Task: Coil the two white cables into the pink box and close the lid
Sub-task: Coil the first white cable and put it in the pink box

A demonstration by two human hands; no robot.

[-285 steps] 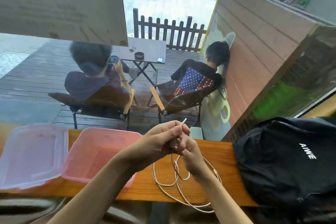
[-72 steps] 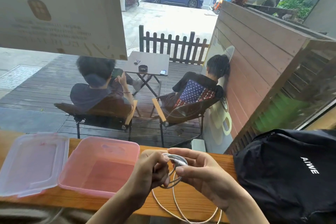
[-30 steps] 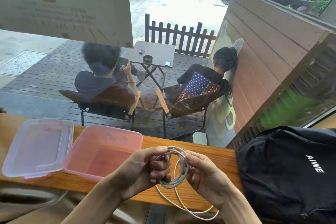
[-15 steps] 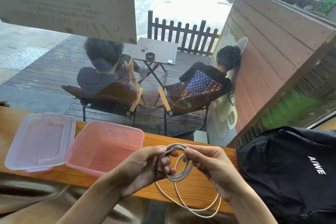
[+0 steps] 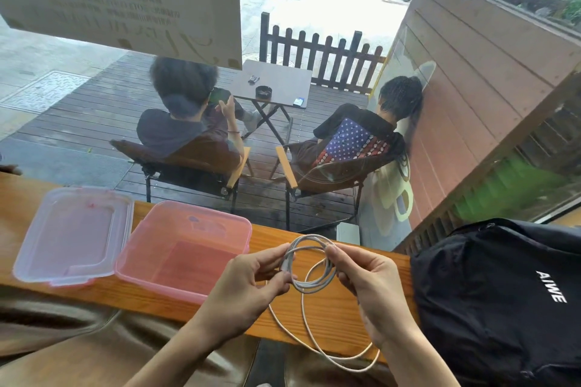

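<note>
Coil (image 5: pixel 309 264) now wider between both hands (image 5: pixel 251 280), its ring upright.

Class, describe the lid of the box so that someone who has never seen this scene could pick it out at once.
Find the long wooden counter along the window. At its left end lies the lid, flat beside the open pink box. Unlike the deep pink box, it is a shallow, nearly clear tray.

At my ten o'clock the pink box (image 5: pixel 185 248) gapes open, nothing between; the black backpack (image 5: pixel 503 292) walls off my three o'clock.
</note>
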